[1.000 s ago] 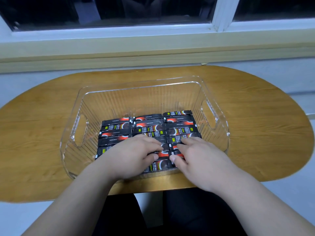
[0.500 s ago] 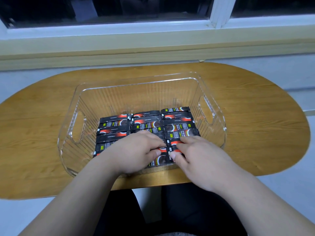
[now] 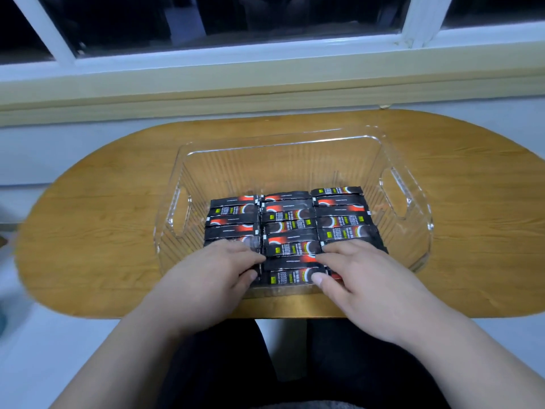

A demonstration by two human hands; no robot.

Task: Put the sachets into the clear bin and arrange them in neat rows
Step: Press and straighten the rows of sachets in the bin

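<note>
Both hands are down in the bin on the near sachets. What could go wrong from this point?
1. The left hand and right hand flank the near end of the middle column of sachets; a sideways squeeze could buckle them or push them over their neighbours.
2. The clear bin sits close to the near edge of the table, so a pull toward the person might slide it off.

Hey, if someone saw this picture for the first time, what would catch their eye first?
The dark sachets with red and white markings stand out most, laid in three neat columns on the floor of the clear bin. Next come the left hand and right hand, both resting on the nearest sachets at the bin's front. The bin sits on a rounded wooden table below a window.
</note>
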